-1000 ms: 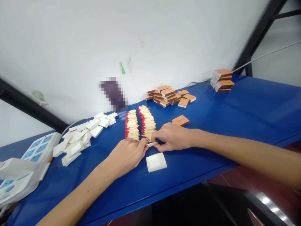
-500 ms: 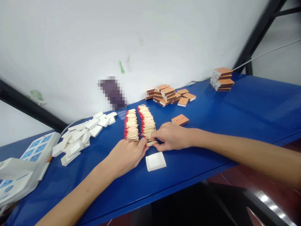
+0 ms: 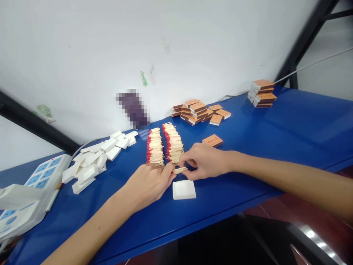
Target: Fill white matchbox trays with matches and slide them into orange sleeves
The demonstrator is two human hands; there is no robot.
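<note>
Matches at mid-frame on the table [image 3: 275, 140], boxes around them.
Two match rows [image 3: 164, 147] lie centre; tray pile [image 3: 93, 162] left, single tray [image 3: 184, 189] below, sleeve heap [image 3: 200, 112] behind, stack [image 3: 261, 94] upper right.

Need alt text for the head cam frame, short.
Left hand and right hand pinch a small bunch of matches beside two match rows on a blue table, above an empty white tray.
</note>
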